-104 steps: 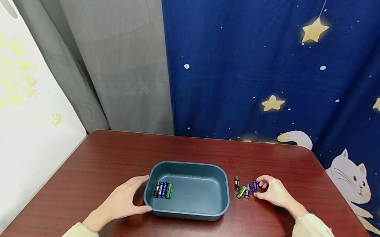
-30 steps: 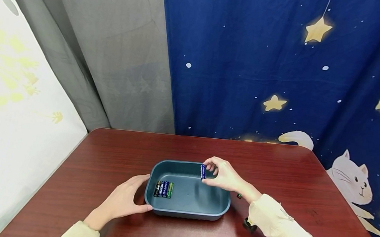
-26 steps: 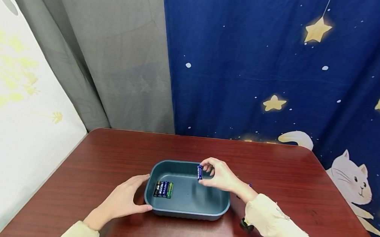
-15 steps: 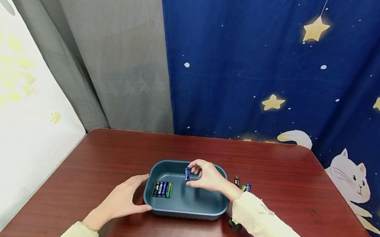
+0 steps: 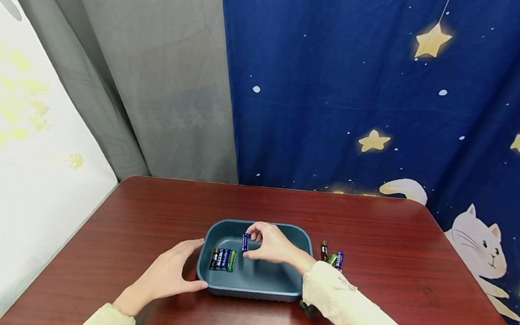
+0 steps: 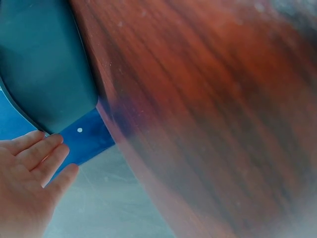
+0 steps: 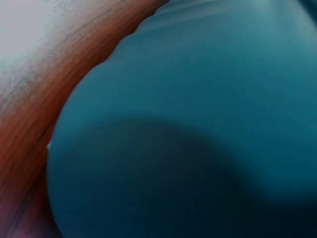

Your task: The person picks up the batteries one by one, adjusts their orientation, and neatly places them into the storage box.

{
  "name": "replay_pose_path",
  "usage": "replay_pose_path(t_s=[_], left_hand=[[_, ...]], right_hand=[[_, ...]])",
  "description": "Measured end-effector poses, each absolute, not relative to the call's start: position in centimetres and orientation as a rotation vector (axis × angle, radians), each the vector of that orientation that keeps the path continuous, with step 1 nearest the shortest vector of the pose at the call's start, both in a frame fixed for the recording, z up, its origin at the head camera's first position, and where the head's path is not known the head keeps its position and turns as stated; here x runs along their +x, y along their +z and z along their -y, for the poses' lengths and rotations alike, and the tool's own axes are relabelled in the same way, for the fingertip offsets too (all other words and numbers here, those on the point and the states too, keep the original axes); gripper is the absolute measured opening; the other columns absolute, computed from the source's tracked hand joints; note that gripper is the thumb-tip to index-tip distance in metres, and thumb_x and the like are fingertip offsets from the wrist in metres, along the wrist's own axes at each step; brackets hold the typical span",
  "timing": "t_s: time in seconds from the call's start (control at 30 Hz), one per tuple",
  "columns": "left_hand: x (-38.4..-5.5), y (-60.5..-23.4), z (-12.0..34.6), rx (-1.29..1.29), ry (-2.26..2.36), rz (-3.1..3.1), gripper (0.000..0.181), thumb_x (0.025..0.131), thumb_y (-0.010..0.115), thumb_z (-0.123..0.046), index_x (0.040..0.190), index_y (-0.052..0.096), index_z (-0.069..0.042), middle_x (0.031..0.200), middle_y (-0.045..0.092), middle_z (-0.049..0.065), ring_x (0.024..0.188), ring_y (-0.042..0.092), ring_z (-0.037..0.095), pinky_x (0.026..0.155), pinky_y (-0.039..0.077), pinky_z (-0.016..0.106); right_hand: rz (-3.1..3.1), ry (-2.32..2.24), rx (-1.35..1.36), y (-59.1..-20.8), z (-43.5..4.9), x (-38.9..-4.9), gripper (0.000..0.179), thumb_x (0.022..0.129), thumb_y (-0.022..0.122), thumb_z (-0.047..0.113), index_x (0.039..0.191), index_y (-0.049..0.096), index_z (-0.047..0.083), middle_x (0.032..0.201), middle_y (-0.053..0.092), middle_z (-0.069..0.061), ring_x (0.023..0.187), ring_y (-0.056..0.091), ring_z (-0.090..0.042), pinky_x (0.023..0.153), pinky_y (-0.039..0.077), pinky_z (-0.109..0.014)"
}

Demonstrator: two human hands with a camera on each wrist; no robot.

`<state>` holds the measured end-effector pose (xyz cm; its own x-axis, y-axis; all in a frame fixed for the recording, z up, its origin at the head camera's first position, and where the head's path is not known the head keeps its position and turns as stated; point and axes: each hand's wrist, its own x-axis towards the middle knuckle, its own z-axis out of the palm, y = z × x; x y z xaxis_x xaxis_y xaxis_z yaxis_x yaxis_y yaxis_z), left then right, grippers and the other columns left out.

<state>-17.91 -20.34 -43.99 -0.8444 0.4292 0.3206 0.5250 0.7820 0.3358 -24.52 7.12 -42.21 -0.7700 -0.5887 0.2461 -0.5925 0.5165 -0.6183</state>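
My right hand [image 5: 270, 244] pinches a blue battery [image 5: 245, 243] upright between thumb and fingers, over the inside of a teal plastic bin [image 5: 267, 295]. At the bin's left end lies a row of batteries: a black one [image 5: 214, 259], two blue ones [image 5: 222, 259] and a green one [image 5: 231, 261]. The held battery is just right of that row. My left hand [image 5: 169, 270] rests against the bin's left side, fingers at the far corner and thumb at the near one. In the left wrist view, its straight fingers touch the bin [image 6: 47, 64]. The right wrist view shows only the bin's outer wall [image 7: 198, 84], close up.
Right of the bin, a black battery [image 5: 324, 250], a green battery [image 5: 332, 258] and a blue battery [image 5: 339, 260] lie on the brown wooden table [image 5: 154, 205]. My right sleeve [image 5: 345, 304] passes over the bin's right rim. Curtains [image 5: 341, 87] hang behind the table.
My right hand took the blue battery from the table, carried it left over the bin and brought it lower, close to the row. The left hand has stayed on the bin.
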Motion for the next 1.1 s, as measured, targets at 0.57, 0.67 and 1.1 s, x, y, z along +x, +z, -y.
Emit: replay_pose_path(t_s=[0.57, 0.67, 1.1], left_hand=[[-18.0, -43.9, 20.2, -0.763, -0.625, 2.736, 0.085, 0.062, 0.075, -0.054, 0.132, 0.047, -0.013, 0.129, 0.051, -0.001, 0.118, 0.046, 0.017, 0.090, 0.045, 0.042], [-18.0, -44.0, 20.3, -0.757, -0.620, 2.741, 0.086, 0.063, 0.074, -0.054, 0.132, 0.047, -0.013, 0.129, 0.051, -0.001, 0.118, 0.046, 0.017, 0.090, 0.044, 0.042], [-17.9, -44.1, 20.4, -0.746, -0.609, 2.747, 0.086, 0.063, 0.074, -0.055, 0.132, 0.047, -0.013, 0.129, 0.050, -0.001, 0.118, 0.046, 0.017, 0.091, 0.044, 0.042]], right_hand=[[2.868, 0.896, 1.061, -43.5, -5.3, -24.7, 0.042, 0.064, 0.080, 0.032, 0.094, 0.060, 0.011, 0.079, 0.052, 0.006, 0.072, 0.048, -0.005, 0.065, 0.043, -0.017], [2.910, 0.798, 1.083, -43.4, -5.1, -24.6, 0.043, 0.065, 0.079, 0.034, 0.096, 0.060, 0.011, 0.080, 0.053, 0.006, 0.072, 0.048, -0.005, 0.065, 0.043, -0.017], [2.970, 0.701, 1.062, -43.8, -4.0, -24.5, 0.045, 0.065, 0.079, 0.035, 0.095, 0.059, 0.009, 0.077, 0.052, 0.004, 0.068, 0.045, -0.006, 0.060, 0.040, -0.018]])
